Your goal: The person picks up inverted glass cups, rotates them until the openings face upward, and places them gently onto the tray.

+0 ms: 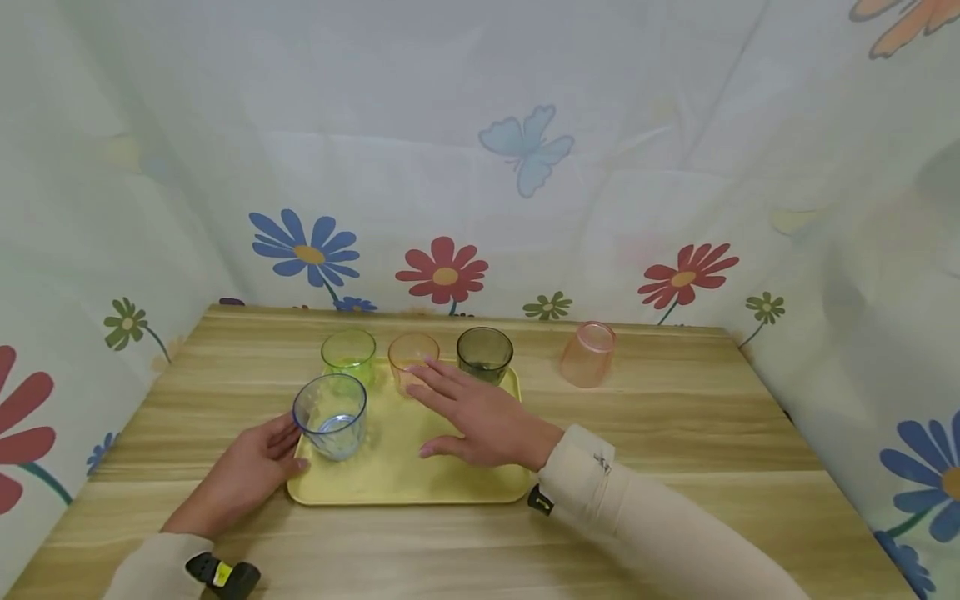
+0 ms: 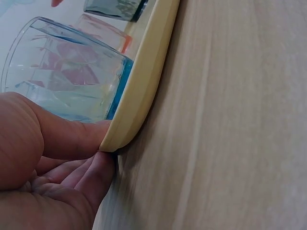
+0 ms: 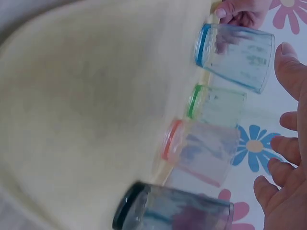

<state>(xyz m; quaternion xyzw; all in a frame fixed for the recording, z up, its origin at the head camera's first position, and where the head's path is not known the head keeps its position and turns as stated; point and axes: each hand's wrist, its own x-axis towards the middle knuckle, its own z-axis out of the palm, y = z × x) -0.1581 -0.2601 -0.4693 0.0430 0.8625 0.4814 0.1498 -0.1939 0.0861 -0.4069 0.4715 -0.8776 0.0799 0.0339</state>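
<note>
A yellow tray (image 1: 405,479) lies on the wooden table, bearing several clear tumblers. My left hand (image 1: 243,475) pinches the tray's left edge, thumb at the rim and fingers beneath, as the left wrist view shows. Close beside that thumb stands the blue-tinted tumbler (image 1: 330,421), upright. Behind it, along the tray's far side, are a green tumbler (image 1: 348,354), an orange-pink tumbler (image 1: 405,354) and a dark grey tumbler (image 1: 485,350). Over the tray's middle, my right hand (image 1: 480,417) is spread with nothing in its grasp; its fingertips overlap the orange-pink tumbler in the head view.
A pink tumbler (image 1: 587,358) stands upside down on the table (image 1: 675,417), right of the tray. Behind and on both sides hangs a white curtain (image 1: 420,175) printed with flowers and a butterfly.
</note>
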